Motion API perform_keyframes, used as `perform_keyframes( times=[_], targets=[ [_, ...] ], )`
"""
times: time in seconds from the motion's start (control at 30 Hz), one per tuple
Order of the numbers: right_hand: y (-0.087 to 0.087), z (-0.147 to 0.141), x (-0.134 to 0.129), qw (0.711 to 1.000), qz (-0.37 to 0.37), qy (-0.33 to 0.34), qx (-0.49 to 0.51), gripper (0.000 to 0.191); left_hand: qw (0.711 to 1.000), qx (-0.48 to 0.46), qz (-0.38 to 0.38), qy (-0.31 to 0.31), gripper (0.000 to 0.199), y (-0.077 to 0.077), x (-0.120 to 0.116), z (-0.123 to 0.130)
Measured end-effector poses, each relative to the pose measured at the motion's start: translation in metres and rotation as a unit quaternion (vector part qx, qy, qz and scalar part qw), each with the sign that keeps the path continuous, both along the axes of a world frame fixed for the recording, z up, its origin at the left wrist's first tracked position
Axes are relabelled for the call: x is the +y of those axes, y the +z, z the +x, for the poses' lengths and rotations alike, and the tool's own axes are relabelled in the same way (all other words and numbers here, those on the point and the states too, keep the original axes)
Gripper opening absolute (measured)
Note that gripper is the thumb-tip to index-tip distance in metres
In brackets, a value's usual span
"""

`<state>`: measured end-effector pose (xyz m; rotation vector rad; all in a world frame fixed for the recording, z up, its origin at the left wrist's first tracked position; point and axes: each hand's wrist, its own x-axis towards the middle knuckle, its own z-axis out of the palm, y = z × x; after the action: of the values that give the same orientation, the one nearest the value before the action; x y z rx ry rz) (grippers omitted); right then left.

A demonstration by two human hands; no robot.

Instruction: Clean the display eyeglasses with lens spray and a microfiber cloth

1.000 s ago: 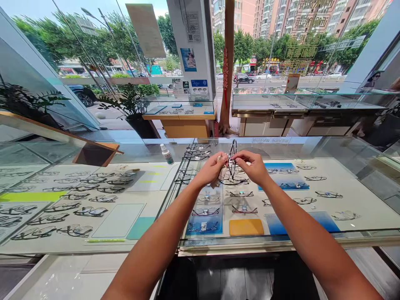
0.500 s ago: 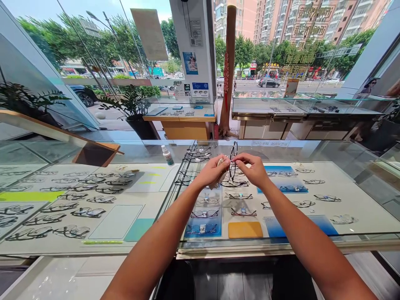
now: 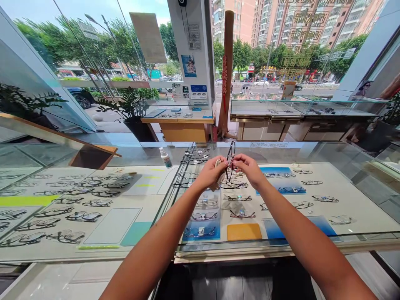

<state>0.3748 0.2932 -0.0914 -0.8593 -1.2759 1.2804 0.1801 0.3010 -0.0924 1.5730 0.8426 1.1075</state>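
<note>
A dark-framed pair of eyeglasses (image 3: 231,150) is held up on end above the glass counter, one lens above my fingers and the other below. My left hand (image 3: 212,171) is closed, pinching the frame near its middle, with a bunched beige cloth (image 3: 215,186) in the same grip. From the other side, the closed fingers of my right hand (image 3: 250,170) pinch the glasses close to the left fingertips. Both hands hover over the showcase, and a row of folded glasses (image 3: 196,157) lies just left of them. The fingertips partly hide the bridge area.
Beneath the glass counter (image 3: 368,187) lie several displayed glasses (image 3: 239,198) and an orange case (image 3: 244,232). A white spray bottle (image 3: 165,158) stands on the counter to the left. Beyond it a wooden-framed mirror or stand (image 3: 93,156) leans over the left showcase.
The glasses have tilted slightly, their upper lens leaning right. My right fingers have curled in closer around the frame. The view has shifted a little.
</note>
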Motion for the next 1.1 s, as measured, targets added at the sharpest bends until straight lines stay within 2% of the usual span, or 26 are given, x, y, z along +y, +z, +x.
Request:
perform_keyframes(
  times=[0.1, 0.23, 0.4, 0.57, 0.7, 0.8, 0.9, 1.0, 1.1],
  targets=[
    [-0.002, 0.000, 0.001, 0.997, -0.036, 0.047, 0.047, 0.031, 1.000, 0.008, 0.004, 0.003, 0.041, -0.003, 0.000, 0.000],
    [-0.002, 0.000, 0.001, 0.990, -0.068, 0.075, 0.094, 0.037, 1.000, 0.005, 0.003, -0.004, 0.041, -0.002, -0.001, 0.001],
    [-0.003, 0.001, 0.002, 0.979, -0.106, 0.112, 0.135, 0.042, 0.997, -0.035, -0.058, -0.037, 0.044, 0.005, -0.006, 0.003],
    [-0.003, 0.004, 0.005, 0.973, -0.117, 0.118, 0.161, 0.041, 0.992, -0.082, -0.091, -0.038, 0.036, 0.009, -0.004, 0.001],
    [0.000, 0.011, 0.006, 0.970, -0.109, 0.146, 0.162, 0.037, 0.972, -0.158, -0.165, -0.061, 0.036, 0.014, 0.001, -0.007],
    [0.002, 0.017, 0.007, 0.969, -0.105, 0.162, 0.152, 0.033, 0.962, -0.182, -0.189, -0.081, 0.039, 0.020, 0.004, -0.016],
    [0.002, 0.020, 0.008, 0.968, -0.105, 0.175, 0.145, 0.032, 0.936, -0.246, -0.231, -0.101, 0.038, 0.024, 0.006, -0.024],
    [0.002, 0.020, 0.008, 0.967, -0.103, 0.189, 0.139, 0.030, 0.908, -0.303, -0.269, -0.104, 0.035, 0.026, 0.008, -0.030],
    [0.003, 0.021, 0.006, 0.964, -0.103, 0.198, 0.141, 0.029, 0.897, -0.320, -0.289, -0.098, 0.034, 0.028, 0.010, -0.032]
  ],
)
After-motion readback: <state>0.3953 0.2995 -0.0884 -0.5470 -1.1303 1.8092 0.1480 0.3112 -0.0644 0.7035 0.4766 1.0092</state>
